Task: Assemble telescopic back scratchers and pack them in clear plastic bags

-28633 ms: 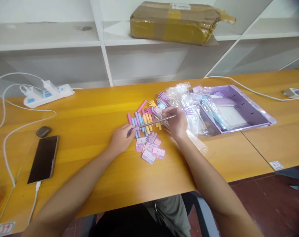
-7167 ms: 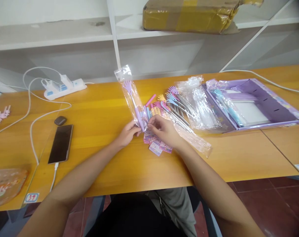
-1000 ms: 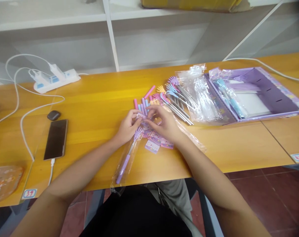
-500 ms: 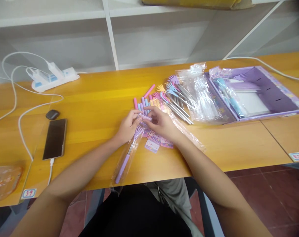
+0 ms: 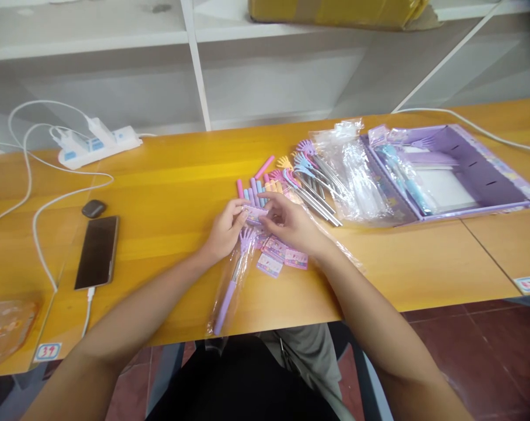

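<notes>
A small purple-pink card [image 5: 255, 214] is pinched between my left hand [image 5: 224, 231] and my right hand [image 5: 294, 225], both with fingers closed at its ends. Just below hangs a purple back scratcher [image 5: 225, 307] in a clear plastic bag, its claw end close under the card and its handle reaching the table's front edge. Whether the card is fixed to the bag, I cannot tell. Several printed cards [image 5: 270, 264] lie beneath my right hand. Beyond my fingers are coloured handle grips [image 5: 253, 190] and metal back scratchers with coloured claws [image 5: 306, 168].
Clear plastic bags [image 5: 356, 175] lie beside a purple open box [image 5: 475, 158] holding bagged back scratchers. On the left are a phone [image 5: 97, 252], a black earbud case [image 5: 93, 208] and a white power strip [image 5: 100, 147] with cables. A shelf [image 5: 93, 47] runs behind.
The card has tilted so that more of its printed face shows. The bagged back scratcher has shifted slightly to the right. My hands stay nearly in place.
</notes>
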{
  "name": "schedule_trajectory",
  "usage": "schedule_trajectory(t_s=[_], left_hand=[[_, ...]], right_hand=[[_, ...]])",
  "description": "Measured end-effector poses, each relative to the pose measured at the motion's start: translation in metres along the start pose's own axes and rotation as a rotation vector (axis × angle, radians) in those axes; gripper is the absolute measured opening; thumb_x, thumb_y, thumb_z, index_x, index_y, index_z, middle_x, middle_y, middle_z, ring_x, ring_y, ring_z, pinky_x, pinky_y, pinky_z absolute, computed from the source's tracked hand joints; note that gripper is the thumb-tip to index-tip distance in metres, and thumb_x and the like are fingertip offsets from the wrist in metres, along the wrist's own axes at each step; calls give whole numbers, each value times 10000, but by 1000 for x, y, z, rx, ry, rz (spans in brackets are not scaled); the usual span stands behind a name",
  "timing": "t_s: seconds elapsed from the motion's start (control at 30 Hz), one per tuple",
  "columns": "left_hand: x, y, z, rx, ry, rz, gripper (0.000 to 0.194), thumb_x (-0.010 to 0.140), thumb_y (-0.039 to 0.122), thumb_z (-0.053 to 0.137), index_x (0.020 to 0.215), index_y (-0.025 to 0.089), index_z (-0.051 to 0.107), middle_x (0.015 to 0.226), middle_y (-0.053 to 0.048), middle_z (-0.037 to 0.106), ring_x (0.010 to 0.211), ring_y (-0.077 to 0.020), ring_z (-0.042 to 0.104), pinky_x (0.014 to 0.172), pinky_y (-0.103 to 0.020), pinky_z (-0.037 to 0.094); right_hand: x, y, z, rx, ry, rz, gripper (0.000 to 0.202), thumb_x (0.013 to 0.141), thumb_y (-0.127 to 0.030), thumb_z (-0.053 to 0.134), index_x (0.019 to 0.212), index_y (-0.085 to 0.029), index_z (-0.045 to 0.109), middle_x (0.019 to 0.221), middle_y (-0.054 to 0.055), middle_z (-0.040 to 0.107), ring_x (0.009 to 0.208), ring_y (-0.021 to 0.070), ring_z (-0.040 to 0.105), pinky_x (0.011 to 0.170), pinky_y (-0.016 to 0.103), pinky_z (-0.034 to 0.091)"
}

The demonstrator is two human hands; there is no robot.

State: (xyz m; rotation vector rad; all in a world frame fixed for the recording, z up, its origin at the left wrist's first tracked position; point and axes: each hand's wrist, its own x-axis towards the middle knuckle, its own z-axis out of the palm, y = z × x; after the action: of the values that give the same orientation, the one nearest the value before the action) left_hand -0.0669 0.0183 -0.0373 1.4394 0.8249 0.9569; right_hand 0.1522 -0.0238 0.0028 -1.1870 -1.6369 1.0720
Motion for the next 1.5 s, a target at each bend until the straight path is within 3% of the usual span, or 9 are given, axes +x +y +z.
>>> schedule_trajectory(t_s=[0.27, 0.4, 0.53, 0.87, 1.0, 1.1, 1.23, 1.33, 1.5], left_hand=[[11, 3, -9, -144, -80, -112, 619, 839, 560, 974, 1248, 206, 673, 1063, -56, 820, 921, -202, 767, 840, -308, 576], [17, 2, -12, -260, 202, -40, 626, 780, 564, 1002, 1171, 226, 650, 1068, -35, 817, 933, -189, 774, 849, -299, 588], [22, 1, -16, -313, 390, 7, 634, 754, 559, 1018, 1111, 228, 612, 971, 15, 770, 855, -142, 744, 821, -264, 581], [18, 11, -9, -411, 329, -26, 715, 716, 645, 1027, 1086, 257, 554, 1000, 6, 780, 826, -158, 778, 759, -285, 618], [18, 15, -10, -471, 198, -103, 678, 865, 828, 802, 1150, 277, 528, 982, -13, 803, 779, -198, 816, 739, -340, 645], [20, 17, -12, -480, 186, -127, 623, 893, 779, 774, 1154, 277, 515, 940, -8, 807, 746, -204, 817, 726, -343, 641], [19, 17, -13, -475, 151, -134, 541, 902, 676, 781, 1130, 270, 506, 885, 7, 790, 664, -186, 776, 641, -310, 586], [17, 17, -14, -463, 128, -126, 507, 886, 629, 786, 1114, 262, 521, 836, 17, 757, 612, -173, 729, 581, -294, 534], [17, 19, -13, -477, 139, -114, 428, 870, 558, 777, 1063, 255, 544, 754, 47, 681, 535, -141, 637, 513, -267, 452]], right_hand=[[8, 10, 2, 116, 343, 35, 485, 1042, -454, 745, 1458, -290, 556, 995, 22, 703, 744, 189, 712, 583, 327, 604], [5, -5, 9, 178, 63, 166, 515, 1001, -602, 779, 1360, -277, 603, 923, -1, 742, 613, 175, 685, 478, 306, 526], [3, -26, 21, 102, -109, 140, 441, 885, -495, 911, 1158, -238, 679, 908, 4, 774, 784, 186, 747, 738, 339, 620], [-16, -28, 18, -65, -67, 202, 366, 843, -368, 888, 1089, -230, 655, 842, -31, 720, 750, 166, 691, 699, 310, 565], [-29, -31, -44, -114, 190, 125, 437, 817, -289, 846, 1203, -256, 643, 935, -2, 770, 797, 193, 729, 717, 343, 603], [-34, -39, -137, -371, 592, 76, 500, 829, -180, 819, 1292, -265, 650, 1011, 35, 786, 809, 198, 722, 763, 372, 582], [-34, -34, -246, -780, 1058, 296, 566, 784, 16, 815, 1295, -193, 689, 976, 114, 780, 773, 186, 655, 850, 420, 483], [-35, -8, -276, -855, 952, 544, 314, 803, 51, 781, 896, -230, 678, 716, 5, 627, 655, 169, 474, 815, 441, 381], [-46, 31, -269, -815, 656, 596, 574, 774, 88, 787, 535, -306, 444, 624, -114, 302, 646, 151, 243, 805, 438, 295]])
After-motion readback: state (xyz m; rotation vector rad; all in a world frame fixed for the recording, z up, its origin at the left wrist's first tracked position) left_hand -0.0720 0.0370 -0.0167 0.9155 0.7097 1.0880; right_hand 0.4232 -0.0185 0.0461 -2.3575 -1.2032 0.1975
